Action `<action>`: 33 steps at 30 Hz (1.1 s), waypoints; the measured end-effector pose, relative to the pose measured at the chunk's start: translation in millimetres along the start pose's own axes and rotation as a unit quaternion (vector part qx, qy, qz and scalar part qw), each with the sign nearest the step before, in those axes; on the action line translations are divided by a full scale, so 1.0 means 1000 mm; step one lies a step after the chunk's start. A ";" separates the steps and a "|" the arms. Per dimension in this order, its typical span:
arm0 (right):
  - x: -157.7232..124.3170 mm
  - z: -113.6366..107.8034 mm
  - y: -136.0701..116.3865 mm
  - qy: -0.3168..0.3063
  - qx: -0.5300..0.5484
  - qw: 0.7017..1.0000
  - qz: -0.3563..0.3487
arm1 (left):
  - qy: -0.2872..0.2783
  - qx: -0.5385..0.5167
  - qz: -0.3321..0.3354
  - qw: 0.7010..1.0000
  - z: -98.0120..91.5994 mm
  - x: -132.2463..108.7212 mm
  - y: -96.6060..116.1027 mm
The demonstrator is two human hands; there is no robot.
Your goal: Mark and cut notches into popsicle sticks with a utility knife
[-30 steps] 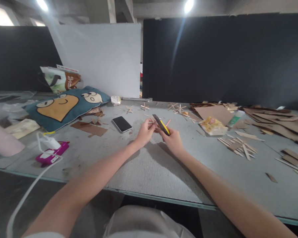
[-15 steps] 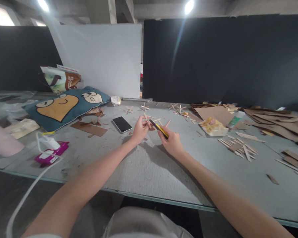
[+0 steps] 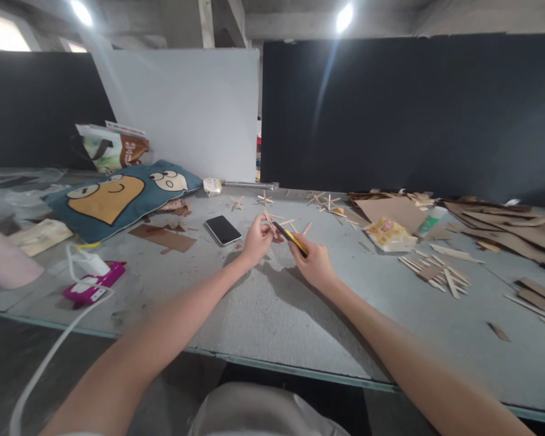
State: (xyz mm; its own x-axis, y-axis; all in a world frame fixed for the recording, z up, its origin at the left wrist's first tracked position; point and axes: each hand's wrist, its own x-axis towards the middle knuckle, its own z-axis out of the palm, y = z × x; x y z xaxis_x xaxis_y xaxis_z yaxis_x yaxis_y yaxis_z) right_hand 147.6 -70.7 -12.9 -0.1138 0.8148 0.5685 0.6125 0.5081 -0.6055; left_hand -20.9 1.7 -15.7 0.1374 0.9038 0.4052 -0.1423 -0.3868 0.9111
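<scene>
Pinched in the fingers of my left hand (image 3: 257,240) is a wooden stick (image 3: 267,217), its end pointing up and away. My right hand (image 3: 315,261) is wrapped round a black and yellow utility knife (image 3: 295,241), whose front end is close to the stick. Whether the blade touches the wood is too small to tell. Just beyond my hands lie loose sticks (image 3: 290,223) and a red-and-white strip (image 3: 307,227). A smartphone (image 3: 223,230) rests left of my left hand. Star-shaped stick pieces (image 3: 265,198) stand farther back.
To the left are a patterned cushion (image 3: 163,203), a cardboard piece (image 3: 162,237) and a purple power strip (image 3: 93,284) with a white cable. On the right lie a yellow packet (image 3: 390,234), a glue bottle (image 3: 431,221), a pile of sticks (image 3: 449,278) and stacked cardboard (image 3: 504,227).
My hands keep nearly the same place and hold, the knife still beside the stick. The whole view has shifted down very slightly.
</scene>
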 end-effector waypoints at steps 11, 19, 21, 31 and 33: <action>0.001 0.002 0.002 0.001 -0.001 1.000 0.017 | -0.010 -0.001 0.003 1.000 0.001 -0.004 0.003; 0.001 0.002 0.002 -0.006 0.006 1.000 0.004 | -0.004 -0.001 0.007 1.000 0.001 -0.005 0.003; 0.000 0.002 0.002 -0.011 0.003 1.000 0.004 | 0.000 0.004 0.009 1.000 0.001 -0.005 0.003; 0.000 0.002 0.001 -0.015 0.002 1.000 0.004 | -0.005 0.024 0.009 1.000 0.000 -0.005 0.004; 0.000 0.002 0.000 -0.017 -0.002 1.000 0.004 | -0.006 0.033 0.014 0.999 0.000 -0.006 0.004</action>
State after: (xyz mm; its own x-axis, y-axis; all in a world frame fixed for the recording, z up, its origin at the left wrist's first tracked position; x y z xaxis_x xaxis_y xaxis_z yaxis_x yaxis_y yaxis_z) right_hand 146.6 -69.9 -14.1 -0.1348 0.8283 0.5437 0.6172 0.4995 -0.6079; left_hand -22.2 -4.9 -14.2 0.1470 0.8904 0.4307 -0.0818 -0.4230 0.9024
